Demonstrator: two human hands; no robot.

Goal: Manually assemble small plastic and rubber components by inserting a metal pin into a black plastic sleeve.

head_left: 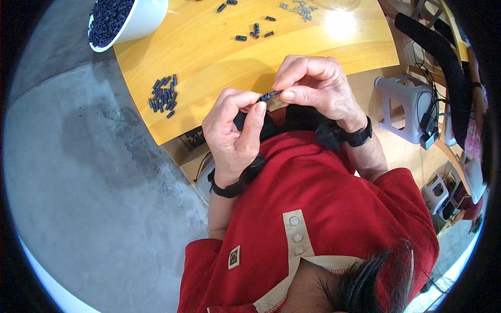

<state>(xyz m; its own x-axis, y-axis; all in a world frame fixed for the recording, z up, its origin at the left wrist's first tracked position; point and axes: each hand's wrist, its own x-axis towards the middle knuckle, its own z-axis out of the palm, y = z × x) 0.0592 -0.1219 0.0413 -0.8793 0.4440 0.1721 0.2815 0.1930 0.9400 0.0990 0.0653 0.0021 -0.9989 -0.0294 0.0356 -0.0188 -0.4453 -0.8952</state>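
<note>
Between my two hands, above the table's near edge, is a small black plastic part [267, 96]. My left hand [235, 122] pinches its left end between thumb and forefinger. At its other end, my right hand [318, 86] has thumb and forefinger closed on the tip; whether that tip is a separate piece cannot be made out. A pile of similar small black parts [164, 96] lies on the table to the left of my hands. Farther back are several loose black parts [254, 35] and a scatter of tiny silvery pieces [302, 10].
The yellow wooden table [209, 68] has its left edge near the pile. A white tub [141, 23] full of black parts leans at the far left corner. Plastic stools [404, 107] with a cable and black adapter [429, 128] stand to the right. Another person's arm [472, 83] shows at the right rim.
</note>
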